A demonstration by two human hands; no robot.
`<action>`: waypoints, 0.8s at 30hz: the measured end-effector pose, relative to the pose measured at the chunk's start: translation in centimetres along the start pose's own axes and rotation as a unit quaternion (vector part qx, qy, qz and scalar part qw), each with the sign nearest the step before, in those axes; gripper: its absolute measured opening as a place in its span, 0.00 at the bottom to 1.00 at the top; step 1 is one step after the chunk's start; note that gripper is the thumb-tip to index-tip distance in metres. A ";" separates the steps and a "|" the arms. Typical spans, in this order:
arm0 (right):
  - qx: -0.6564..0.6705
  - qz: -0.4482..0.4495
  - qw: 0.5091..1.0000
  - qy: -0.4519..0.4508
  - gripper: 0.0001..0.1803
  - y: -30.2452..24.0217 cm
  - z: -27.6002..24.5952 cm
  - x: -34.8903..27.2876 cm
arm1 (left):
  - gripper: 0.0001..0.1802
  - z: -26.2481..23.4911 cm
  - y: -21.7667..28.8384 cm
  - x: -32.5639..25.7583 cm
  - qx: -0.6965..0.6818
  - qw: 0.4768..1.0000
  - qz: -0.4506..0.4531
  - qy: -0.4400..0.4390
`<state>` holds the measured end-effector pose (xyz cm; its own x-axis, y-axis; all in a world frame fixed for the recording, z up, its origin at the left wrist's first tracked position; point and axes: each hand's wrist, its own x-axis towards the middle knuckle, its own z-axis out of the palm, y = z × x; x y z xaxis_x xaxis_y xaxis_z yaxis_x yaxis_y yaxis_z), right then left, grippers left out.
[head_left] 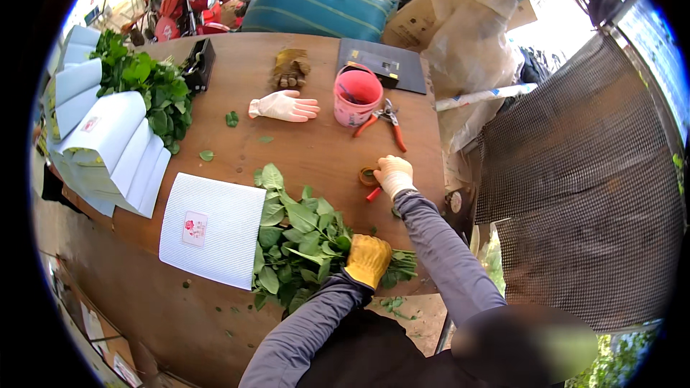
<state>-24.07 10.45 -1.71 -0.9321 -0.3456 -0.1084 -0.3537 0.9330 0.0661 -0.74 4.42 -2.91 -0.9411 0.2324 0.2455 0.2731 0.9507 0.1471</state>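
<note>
My left hand [369,261], in a yellow work glove, is closed round the stems of a leafy green bunch [298,233] lying at the table's near edge. The far end of the bunch goes into a white ribbed paper wrap [208,226] with a small red-printed label, which hides the tops. To the right, my right hand [394,174], in a pale glove, has its fingers curled at the edge of a brown tape roll [367,177]. Just below the roll lies a small red-handled tool [374,194], its other end hard to make out.
Wrapped bunches [108,136] are stacked at the left. Farther back lie a pale glove [284,106], a dirty yellow-brown glove [290,68], a pink bucket [357,97], orange-handled pliers [388,124] and a black board [388,65]. Dark netting [582,187] hangs at the right.
</note>
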 end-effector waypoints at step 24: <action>0.636 0.130 0.761 -0.005 0.08 2.7 0.0 -4.9 | 0.07 -1.1 -0.9 0.3 -0.021 0.997 -0.004 -0.068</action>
<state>-20.41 14.67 -0.95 -0.9547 -0.1376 -0.2637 0.2105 0.3136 -0.9259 -1.01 3.43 -1.95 -0.9608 0.2538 0.1120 0.2713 0.9438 0.1888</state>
